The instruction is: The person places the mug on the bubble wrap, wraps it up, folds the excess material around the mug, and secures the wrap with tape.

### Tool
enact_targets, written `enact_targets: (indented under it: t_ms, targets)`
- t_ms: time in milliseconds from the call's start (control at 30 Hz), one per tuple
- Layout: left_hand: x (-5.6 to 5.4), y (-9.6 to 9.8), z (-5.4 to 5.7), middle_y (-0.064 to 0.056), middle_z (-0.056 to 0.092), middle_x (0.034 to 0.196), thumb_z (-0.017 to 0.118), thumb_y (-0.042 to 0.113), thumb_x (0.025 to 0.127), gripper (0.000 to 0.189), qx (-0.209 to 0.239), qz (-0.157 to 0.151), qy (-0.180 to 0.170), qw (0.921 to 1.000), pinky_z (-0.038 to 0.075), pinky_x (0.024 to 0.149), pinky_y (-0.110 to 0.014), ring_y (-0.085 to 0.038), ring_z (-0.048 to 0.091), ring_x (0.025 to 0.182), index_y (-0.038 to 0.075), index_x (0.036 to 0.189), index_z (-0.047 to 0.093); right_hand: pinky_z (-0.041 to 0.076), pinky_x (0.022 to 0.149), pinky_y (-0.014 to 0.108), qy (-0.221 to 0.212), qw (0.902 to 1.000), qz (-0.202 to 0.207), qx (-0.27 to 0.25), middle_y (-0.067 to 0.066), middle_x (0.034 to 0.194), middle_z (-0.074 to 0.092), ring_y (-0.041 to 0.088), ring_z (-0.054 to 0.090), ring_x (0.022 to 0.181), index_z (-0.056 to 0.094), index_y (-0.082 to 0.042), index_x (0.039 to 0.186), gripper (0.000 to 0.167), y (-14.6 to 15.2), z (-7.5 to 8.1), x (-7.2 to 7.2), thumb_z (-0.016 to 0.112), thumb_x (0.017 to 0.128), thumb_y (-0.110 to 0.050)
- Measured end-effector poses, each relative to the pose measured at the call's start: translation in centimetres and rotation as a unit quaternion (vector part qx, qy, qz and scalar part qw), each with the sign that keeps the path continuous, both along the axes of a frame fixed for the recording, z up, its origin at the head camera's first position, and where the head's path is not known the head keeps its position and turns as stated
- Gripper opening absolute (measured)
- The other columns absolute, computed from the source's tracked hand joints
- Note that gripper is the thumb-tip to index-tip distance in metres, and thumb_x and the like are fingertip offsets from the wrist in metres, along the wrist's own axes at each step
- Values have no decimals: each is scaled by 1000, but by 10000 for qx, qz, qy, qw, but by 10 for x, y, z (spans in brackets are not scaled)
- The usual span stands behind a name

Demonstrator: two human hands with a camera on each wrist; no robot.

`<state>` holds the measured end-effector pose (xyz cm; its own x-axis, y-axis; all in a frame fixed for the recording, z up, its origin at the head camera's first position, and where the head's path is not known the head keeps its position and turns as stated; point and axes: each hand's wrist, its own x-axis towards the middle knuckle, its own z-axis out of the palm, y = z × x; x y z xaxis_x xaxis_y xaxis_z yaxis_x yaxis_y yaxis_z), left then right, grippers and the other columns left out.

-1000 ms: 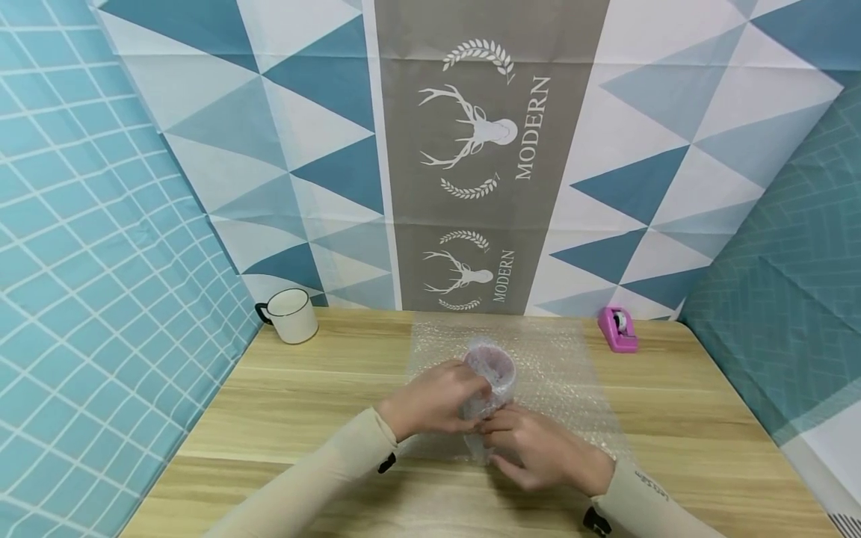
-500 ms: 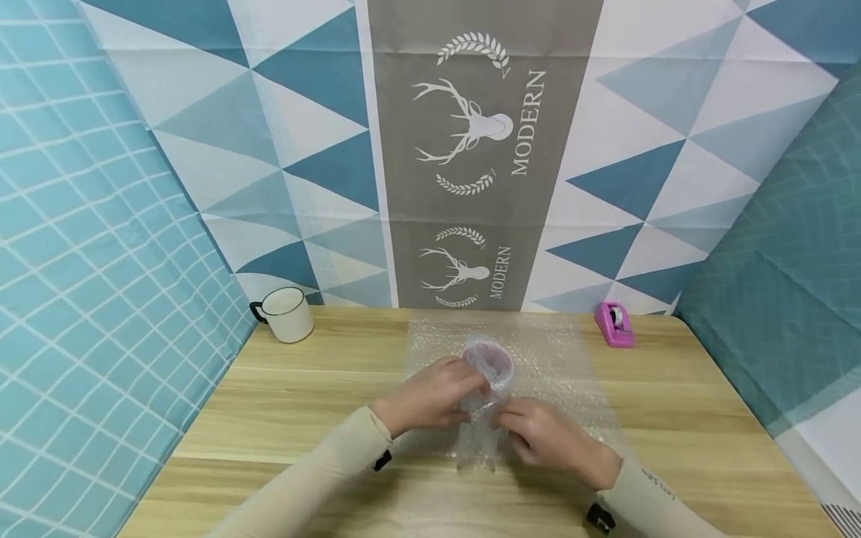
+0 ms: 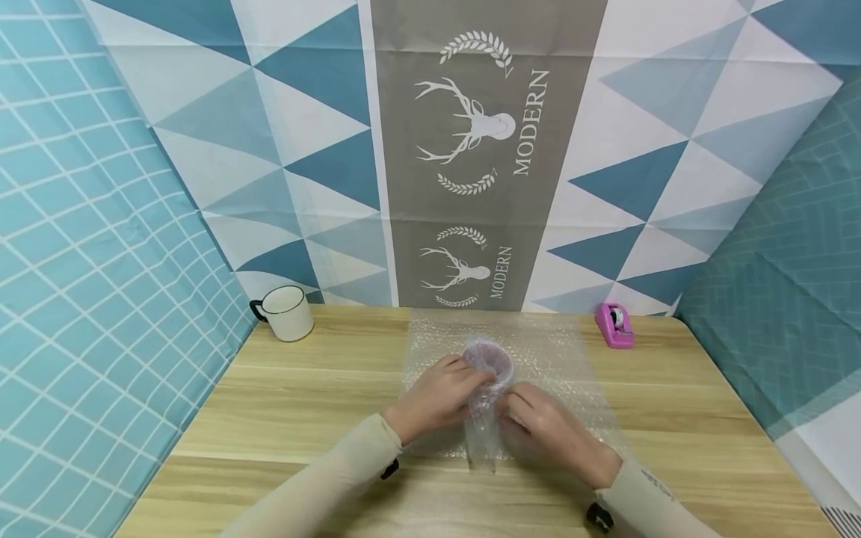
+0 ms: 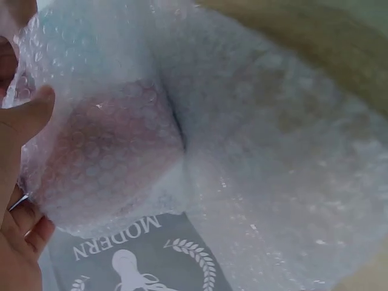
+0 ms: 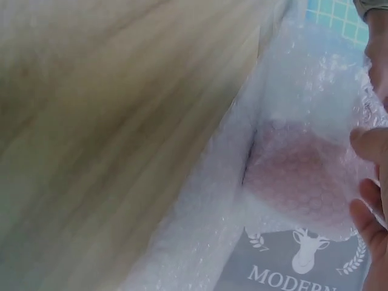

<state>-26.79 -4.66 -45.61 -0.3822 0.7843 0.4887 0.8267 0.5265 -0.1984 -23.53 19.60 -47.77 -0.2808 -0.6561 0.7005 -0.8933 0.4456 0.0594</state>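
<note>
A round pink cup (image 3: pixel 496 359), wrapped in bubble wrap, stands near the middle of the table with its open top showing in the head view. My left hand (image 3: pixel 440 394) grips its left side, fingers bent over the rim. The fingers of my right hand (image 3: pixel 553 432) pinch the bubble wrap (image 5: pixel 306 91) at the cup's near right side. A loose strip of wrap hangs toward me between the hands. Through the bubbles, the left wrist view shows the pink wall (image 4: pixel 109 145) with my left thumb (image 4: pixel 35 112) against the wrap.
A flat bubble wrap sheet (image 3: pixel 558 351) lies beneath and behind the cup on the wooden table (image 3: pixel 289 407). At the back left stands a white mug (image 3: pixel 289 314) with a black handle. A pink tape dispenser (image 3: pixel 615 326) sits at the back right.
My right hand has shifted slightly right and up along the cup's near side, uncovering the hanging strip of wrap. My left fingers have moved up and further over the rim.
</note>
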Motion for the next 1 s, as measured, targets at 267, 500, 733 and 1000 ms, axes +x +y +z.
enact_targets:
  t_ms: [267, 500, 733, 1000]
  targets:
    - [-2, 4, 2, 7, 77, 99, 85, 30, 82, 41, 71, 57, 113, 9999, 52, 103, -32, -12, 72, 96, 18, 117, 67, 57, 81, 28, 248, 9983, -87, 530, 2, 101, 66, 14, 63, 89, 67, -7, 103, 17, 3, -1, -5, 57, 105, -20]
    - [0, 6, 3, 8, 77, 93, 82, 28, 85, 34, 99, 79, 217, 9997, 53, 100, -30, -11, 72, 91, 19, 114, 68, 49, 61, 17, -533, 9898, -160, 1310, -14, 80, 57, -1, 49, 68, 62, -20, 92, 54, 3, -14, 5, 83, 72, -66]
    - [1, 6, 4, 9, 76, 92, 82, 27, 84, 35, 75, 94, 105, 9999, 52, 101, -30, -11, 71, 91, 20, 115, 67, 52, 62, 16, -117, 9911, -11, 1324, -13, 77, 58, 1, 53, 66, 63, -20, 84, 24, -5, -10, 7, 85, 77, -28]
    - [1, 6, 4, 8, 76, 91, 82, 29, 84, 36, 122, 89, 28, 9999, 53, 103, -32, -11, 72, 91, 19, 115, 67, 41, 50, 14, -547, 9816, -520, 1755, -15, 72, 55, -2, 43, 59, 62, -22, 84, 40, -10, -6, 18, 80, 81, -57]
